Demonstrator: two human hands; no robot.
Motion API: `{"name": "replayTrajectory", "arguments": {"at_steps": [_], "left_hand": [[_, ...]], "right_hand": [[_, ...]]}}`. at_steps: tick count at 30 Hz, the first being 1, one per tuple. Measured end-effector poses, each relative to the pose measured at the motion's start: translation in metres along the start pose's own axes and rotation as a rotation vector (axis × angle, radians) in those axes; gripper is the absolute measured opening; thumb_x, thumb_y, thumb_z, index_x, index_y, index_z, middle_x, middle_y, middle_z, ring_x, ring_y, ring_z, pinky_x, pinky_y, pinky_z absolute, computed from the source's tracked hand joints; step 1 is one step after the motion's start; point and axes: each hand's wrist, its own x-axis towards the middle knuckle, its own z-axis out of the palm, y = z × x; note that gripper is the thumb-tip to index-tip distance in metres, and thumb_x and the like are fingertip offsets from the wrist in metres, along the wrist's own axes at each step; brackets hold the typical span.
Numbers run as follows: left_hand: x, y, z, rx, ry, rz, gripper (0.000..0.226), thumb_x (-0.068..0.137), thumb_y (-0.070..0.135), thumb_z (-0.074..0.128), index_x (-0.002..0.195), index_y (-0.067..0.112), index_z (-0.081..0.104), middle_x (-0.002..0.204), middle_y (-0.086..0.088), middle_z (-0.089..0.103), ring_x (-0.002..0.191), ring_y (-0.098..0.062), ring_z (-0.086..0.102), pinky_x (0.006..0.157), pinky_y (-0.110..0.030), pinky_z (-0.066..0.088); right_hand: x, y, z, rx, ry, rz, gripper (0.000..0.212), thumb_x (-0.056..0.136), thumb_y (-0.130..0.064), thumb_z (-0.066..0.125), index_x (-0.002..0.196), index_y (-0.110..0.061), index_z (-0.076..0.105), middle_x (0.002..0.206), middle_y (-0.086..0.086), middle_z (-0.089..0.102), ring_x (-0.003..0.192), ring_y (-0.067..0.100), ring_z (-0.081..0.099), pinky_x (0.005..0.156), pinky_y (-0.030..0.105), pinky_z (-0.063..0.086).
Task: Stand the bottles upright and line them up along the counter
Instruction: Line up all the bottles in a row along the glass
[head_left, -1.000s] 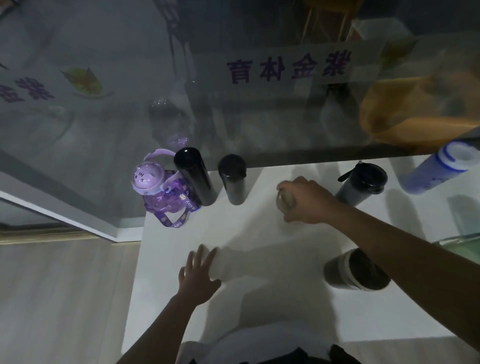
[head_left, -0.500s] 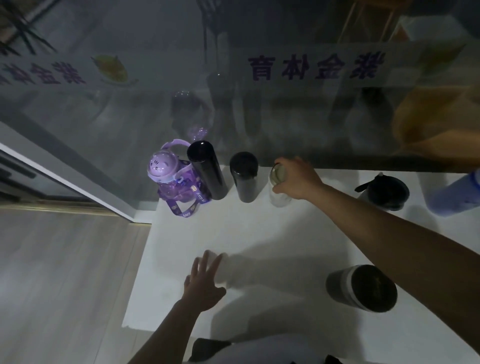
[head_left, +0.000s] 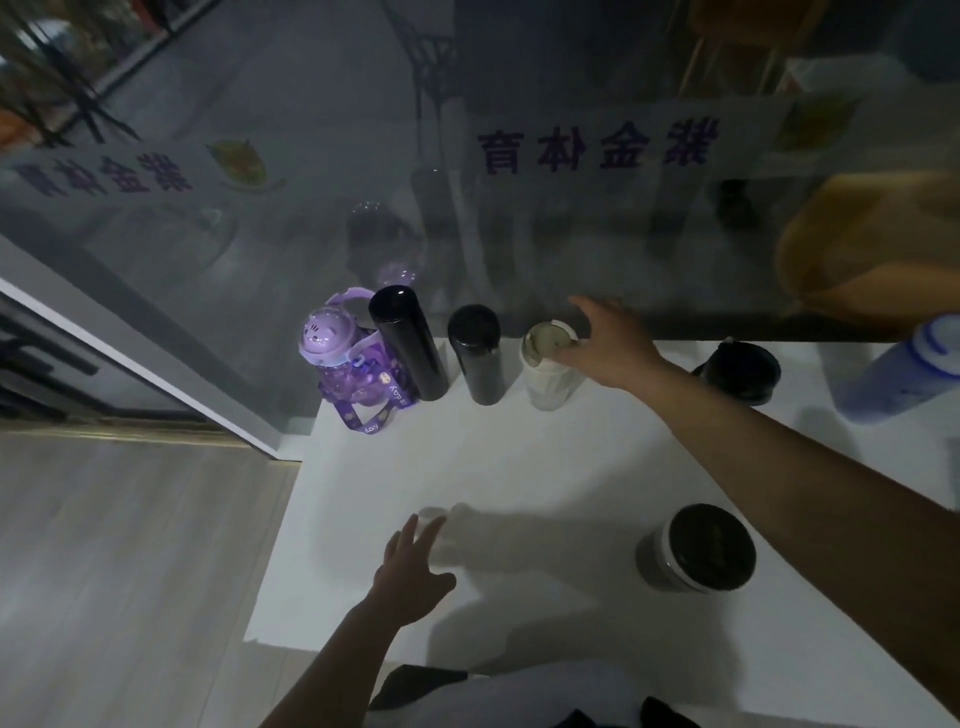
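Note:
Along the back of the white counter (head_left: 519, 467) stand a purple cat-lid bottle (head_left: 343, 364), a tall black flask (head_left: 408, 343), a shorter black flask (head_left: 477, 353) and a cream bottle (head_left: 549, 364), all upright in a row. My right hand (head_left: 608, 343) hovers just right of the cream bottle's lid with its fingers spread, the thumb close to the lid. Flat on the counter near the front rests my left hand (head_left: 410, 571), fingers apart. Further right stand a black-lidded bottle (head_left: 740, 371), a blue-and-white bottle (head_left: 904, 369) and, nearer me, a dark-topped cup (head_left: 698, 548).
A glass wall (head_left: 467, 234) with purple lettering rises directly behind the row. The counter's left edge drops to a wooden floor (head_left: 130, 545). My white clothing shows at the bottom edge.
My right hand carried the cream bottle back into the row beside the short black flask, then opened and lifted off its lid. My left hand stayed flat on the counter.

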Motion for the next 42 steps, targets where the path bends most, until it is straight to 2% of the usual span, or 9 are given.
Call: {"name": "replayTrajectory", "arguments": {"at_steps": [4,7,9,11,16,21,30,38,42], "left_hand": [[0.002,0.019,0.011,0.076,0.030,0.015,0.085,0.082,0.037,0.066,0.151,0.038,0.017,0.163,-0.003,0.007,0.148,-0.030,0.012,0.112,-0.051,0.033],[0.007,0.033,0.021,0.114,0.018,0.029,0.088,0.081,0.041,0.065,0.151,0.039,0.012,0.163,-0.002,0.000,0.149,-0.031,0.007,0.113,-0.054,0.030],[0.008,0.038,0.025,0.115,-0.004,0.033,0.089,0.080,0.040,0.064,0.151,0.041,0.010,0.163,0.000,-0.004,0.149,-0.031,0.003,0.113,-0.055,0.030],[0.009,0.041,0.029,0.135,-0.023,0.044,0.090,0.078,0.040,0.064,0.151,0.041,0.011,0.163,0.000,-0.004,0.149,-0.031,0.003,0.111,-0.055,0.032],[0.007,0.042,0.034,0.186,-0.045,0.038,0.090,0.079,0.040,0.063,0.150,0.044,0.008,0.160,0.002,-0.005,0.148,-0.029,0.002,0.108,-0.054,0.037],[0.006,0.043,0.039,0.227,-0.020,0.043,0.093,0.079,0.044,0.062,0.150,0.046,0.002,0.162,0.000,-0.008,0.148,-0.029,0.001,0.106,-0.054,0.038],[0.004,0.047,0.048,0.234,-0.004,0.020,0.096,0.081,0.061,0.060,0.148,0.051,-0.007,0.161,-0.002,-0.021,0.149,-0.032,-0.010,0.112,-0.058,0.023],[0.003,0.053,0.051,0.250,0.025,0.002,0.097,0.077,0.068,0.059,0.147,0.052,-0.006,0.162,-0.003,-0.019,0.148,-0.034,-0.009,0.110,-0.059,0.026],[0.001,0.057,0.049,0.246,0.015,-0.002,0.097,0.078,0.066,0.060,0.148,0.050,-0.005,0.161,-0.005,-0.018,0.148,-0.035,-0.009,0.111,-0.058,0.025]], "right_hand": [[-0.027,0.042,-0.043,-0.167,0.130,0.105,0.073,0.077,-0.054,0.066,0.140,-0.030,0.036,0.151,0.008,0.035,0.138,0.037,0.030,0.108,0.057,0.028],[-0.044,0.084,-0.056,-0.188,0.099,0.281,0.090,0.076,-0.052,0.072,0.147,-0.036,0.019,0.159,0.007,0.016,0.143,0.042,0.016,0.110,0.061,0.022],[-0.054,0.107,-0.055,-0.135,0.075,0.351,0.097,0.074,-0.045,0.077,0.147,-0.040,0.013,0.158,0.007,0.011,0.142,0.045,0.015,0.109,0.062,0.026],[-0.060,0.123,-0.050,-0.052,0.073,0.374,0.092,0.076,-0.034,0.077,0.148,-0.037,0.018,0.155,0.010,0.017,0.138,0.045,0.024,0.108,0.055,0.033],[-0.056,0.127,-0.040,0.086,0.166,0.324,0.076,0.079,-0.019,0.075,0.143,-0.026,0.034,0.150,0.012,0.027,0.129,0.040,0.044,0.108,0.043,0.038],[-0.038,0.106,-0.037,0.147,0.151,0.240,0.071,0.076,-0.023,0.077,0.137,-0.027,0.042,0.144,0.011,0.035,0.122,0.038,0.050,0.103,0.041,0.042],[-0.006,0.075,-0.011,0.138,0.107,0.116,0.074,0.075,-0.023,0.078,0.138,-0.026,0.040,0.143,0.011,0.039,0.124,0.036,0.049,0.100,0.043,0.046],[0.002,0.069,-0.002,0.064,0.095,0.087,0.075,0.076,-0.025,0.078,0.138,-0.026,0.037,0.144,0.011,0.036,0.124,0.036,0.050,0.099,0.043,0.047],[-0.002,0.070,-0.007,0.067,0.036,0.098,0.085,0.073,-0.027,0.080,0.142,-0.030,0.030,0.145,0.012,0.033,0.124,0.038,0.048,0.097,0.046,0.049]]}}
